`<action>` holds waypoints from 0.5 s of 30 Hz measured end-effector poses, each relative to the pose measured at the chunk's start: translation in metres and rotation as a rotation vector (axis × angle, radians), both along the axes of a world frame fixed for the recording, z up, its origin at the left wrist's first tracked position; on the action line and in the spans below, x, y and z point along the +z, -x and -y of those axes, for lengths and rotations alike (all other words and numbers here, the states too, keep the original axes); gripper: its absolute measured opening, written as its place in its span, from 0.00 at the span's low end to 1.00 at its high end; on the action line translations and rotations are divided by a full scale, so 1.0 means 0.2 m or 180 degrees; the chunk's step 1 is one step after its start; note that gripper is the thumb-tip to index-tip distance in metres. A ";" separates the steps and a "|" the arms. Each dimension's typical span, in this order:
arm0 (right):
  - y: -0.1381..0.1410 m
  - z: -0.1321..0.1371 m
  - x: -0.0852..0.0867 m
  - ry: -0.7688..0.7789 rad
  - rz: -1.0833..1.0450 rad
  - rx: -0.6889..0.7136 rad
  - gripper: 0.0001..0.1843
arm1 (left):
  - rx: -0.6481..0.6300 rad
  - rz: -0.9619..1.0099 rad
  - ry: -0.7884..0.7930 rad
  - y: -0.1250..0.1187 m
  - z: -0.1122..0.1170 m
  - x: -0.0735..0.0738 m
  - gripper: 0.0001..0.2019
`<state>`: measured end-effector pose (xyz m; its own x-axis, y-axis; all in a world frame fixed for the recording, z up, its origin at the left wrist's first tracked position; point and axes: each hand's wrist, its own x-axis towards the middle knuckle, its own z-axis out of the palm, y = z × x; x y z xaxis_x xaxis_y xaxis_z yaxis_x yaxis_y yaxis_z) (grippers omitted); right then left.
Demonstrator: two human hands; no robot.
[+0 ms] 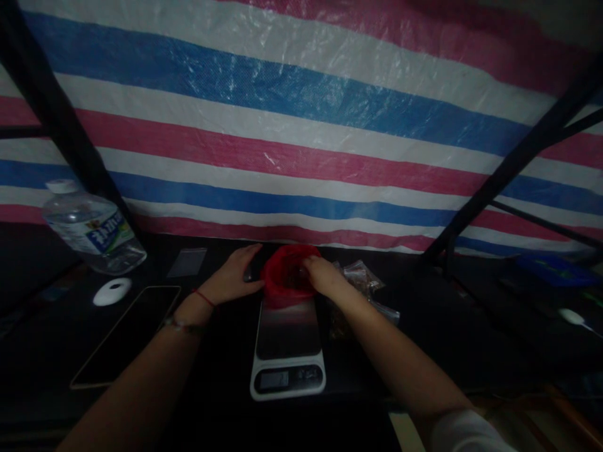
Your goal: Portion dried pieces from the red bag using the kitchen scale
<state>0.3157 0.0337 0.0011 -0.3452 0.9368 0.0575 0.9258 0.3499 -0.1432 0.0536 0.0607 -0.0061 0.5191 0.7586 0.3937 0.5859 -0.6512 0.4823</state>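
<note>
Hands flank the red bag [287, 276] at the scale's [287, 351] far end: left hand [233, 276] spread against its left side, right hand [323, 276] apparently dipping inside, fingers hidden, grip unclear.

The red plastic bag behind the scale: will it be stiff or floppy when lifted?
Probably floppy: the red thin plastic bag looks crumpled and sags around the right hand reaching in. Likely light and slippery, since its film seems glossy; its contents are too dark to judge.
</note>
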 end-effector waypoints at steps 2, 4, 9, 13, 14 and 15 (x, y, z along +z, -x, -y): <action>0.00 0.00 -0.02 0.0001 0.0230 0.0019 0.18 | -0.0059 0.0146 0.0332 -0.06 0.05 0.00 0.45; 0.00 0.00 -0.03 0.0031 0.0354 0.0040 0.17 | -0.0098 0.0286 0.0629 -0.11 0.09 -0.01 0.47; -0.02 -0.02 -0.04 0.0109 0.0460 0.0013 0.16 | -0.0669 0.0284 0.1188 -0.17 0.13 0.00 0.45; -0.03 -0.06 -0.04 0.0001 0.0356 0.0109 0.16 | -0.0141 0.0113 0.1189 -0.20 0.12 -0.04 0.38; -0.03 -0.07 -0.03 -0.0005 0.0339 0.0101 0.16 | 0.0031 0.0081 0.1131 -0.21 0.10 -0.06 0.33; -0.03 -0.08 -0.03 -0.0005 0.0337 0.0092 0.16 | 0.0168 0.0040 0.1073 -0.21 0.08 -0.08 0.27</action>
